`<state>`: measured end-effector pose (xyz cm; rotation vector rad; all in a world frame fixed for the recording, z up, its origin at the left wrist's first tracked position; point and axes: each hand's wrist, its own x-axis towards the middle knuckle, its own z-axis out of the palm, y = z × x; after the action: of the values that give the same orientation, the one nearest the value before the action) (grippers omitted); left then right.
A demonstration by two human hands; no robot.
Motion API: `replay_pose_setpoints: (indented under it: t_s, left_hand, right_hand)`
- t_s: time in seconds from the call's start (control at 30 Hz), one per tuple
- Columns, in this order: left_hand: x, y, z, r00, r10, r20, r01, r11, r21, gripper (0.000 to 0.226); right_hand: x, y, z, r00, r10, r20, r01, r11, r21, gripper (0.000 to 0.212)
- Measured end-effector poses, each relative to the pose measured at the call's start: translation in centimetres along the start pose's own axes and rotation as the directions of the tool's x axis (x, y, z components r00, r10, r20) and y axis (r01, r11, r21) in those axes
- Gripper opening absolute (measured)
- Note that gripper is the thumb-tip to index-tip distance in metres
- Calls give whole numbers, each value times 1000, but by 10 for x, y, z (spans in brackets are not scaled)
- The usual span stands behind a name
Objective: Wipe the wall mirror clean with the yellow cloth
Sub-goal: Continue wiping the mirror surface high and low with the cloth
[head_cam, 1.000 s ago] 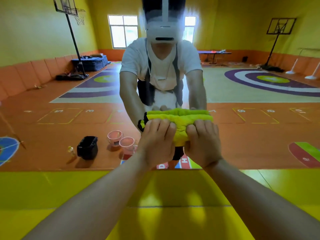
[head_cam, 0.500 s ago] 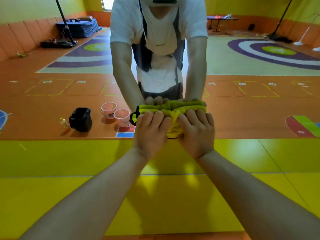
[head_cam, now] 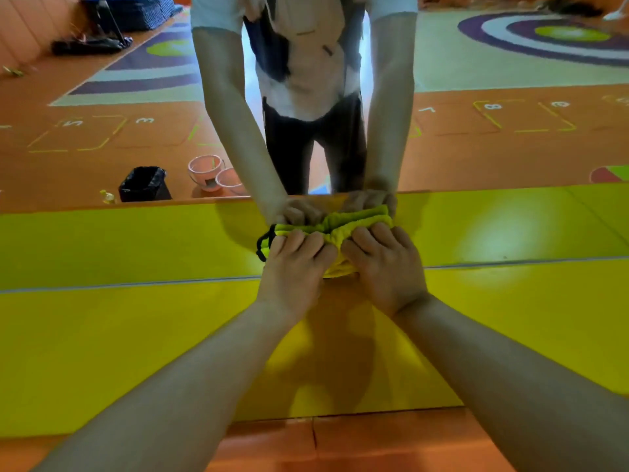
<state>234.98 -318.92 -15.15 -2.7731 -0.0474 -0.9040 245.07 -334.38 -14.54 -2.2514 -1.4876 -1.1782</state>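
Yellow cloth (head_cam: 335, 235) bunched beneath fingers (head_cam: 296, 241) of left hand (head_cam: 292, 277) and right hand (head_cam: 386, 267)

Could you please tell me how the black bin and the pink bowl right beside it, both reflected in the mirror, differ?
The black bin is opaque and boxy; the pink bowl is see-through and round. The bin is lined with a crinkled black bag, while the bowl has a bare, smooth rim. The bin also looks taller than the bowl. Both stand upright and open-topped on the orange floor seen in the mirror.
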Motion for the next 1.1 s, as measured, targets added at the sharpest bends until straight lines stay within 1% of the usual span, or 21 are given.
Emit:
replay_pose_setpoints:
  t_s: [0.03, 0.07, 0.13, 0.2, 0.23, 0.27, 0.33, 0.37, 0.43, 0.47, 0.5, 0.53, 0.63, 0.7, 0.8, 0.9, 1.0, 1.1]
  left_hand:
    - [-9, 6, 6, 993, -10, 113, 13, 1000, -23, 41]
    - [-14, 10, 8, 978, -18, 207, 29, 998, -51, 41]
    - [-16, 14, 5, 942, -34, 334, 66, 994, -83, 31]
    - [-16, 12, 2, 908, -41, 418, 81, 994, -78, 34]
    - [-17, 12, -4, 897, -26, 440, 68, 994, -80, 37]
    - [-18, 12, -9, 904, -6, 427, 45, 996, -80, 40]
    - [-23, 9, -8, 930, 27, 366, 2, 997, -79, 41]
    - [-27, 6, -5, 945, 48, 323, -20, 996, -87, 37]
    - [-35, 1, -6, 967, 108, 230, -85, 990, -108, 23]
    - [-37, -3, -8, 974, 133, 184, -113, 986, -120, 21]
    - [-40, -6, -9, 979, 149, 143, -133, 984, -115, 21]
    - [-42, -8, -10, 981, 158, 112, -148, 985, -93, 22]
    - [-41, -17, -10, 985, 167, 47, -165, 985, -45, 30]
    - [-37, -21, -7, 986, 163, 26, -162, 986, -33, 30]
    - [-39, -20, 1, 981, 191, -20, -191, 982, -3, 25]
    - [-38, -12, 7, 979, 203, -32, -202, 979, 24, 17]
    - [-32, 1, 10, 983, 184, -25, -182, 981, 71, 13]
    - [-23, 24, 17, 989, 149, -25, -147, 987, 71, 16]
  right_hand:
    - [-12, -5, 7, 998, -12, 64, 12, 1000, 8, 6]
    - [-22, -10, 12, 992, -8, 125, 5, 1000, 19, 8]
    - [-30, -18, 15, 972, 66, 226, -75, 997, 32, 15]
    - [-27, -20, 11, 948, 89, 306, -105, 994, 34, 16]
    - [-25, -21, 7, 934, 77, 349, -96, 995, 37, 14]
    - [-25, -20, 3, 916, 68, 395, -90, 995, 38, 16]
    - [-22, -19, -2, 892, 49, 449, -76, 996, 43, 27]
    - [-21, -19, -4, 888, 46, 457, -75, 996, 44, 30]
    - [-23, -18, -11, 905, 41, 424, -62, 997, 35, 29]
    - [-26, -17, -14, 928, 29, 370, -45, 998, 34, 26]
    - [-29, -16, -17, 950, 5, 311, -16, 999, 35, 23]
    - [-33, -15, -19, 966, -27, 257, 18, 999, 36, 25]
    - [-39, -12, -16, 973, -129, 190, 126, 992, 28, 34]
    - [-36, -10, -7, 975, -149, 163, 149, 989, 13, 32]
    - [-33, -9, 3, 979, -178, 99, 179, 984, -2, 25]
    - [-34, 2, 13, 965, -262, 23, 261, 965, 25, 21]
    - [-36, 22, 20, 936, -352, -27, 353, 935, 42, 22]
    - [-45, 42, 20, 931, -357, -73, 362, 929, 74, 23]
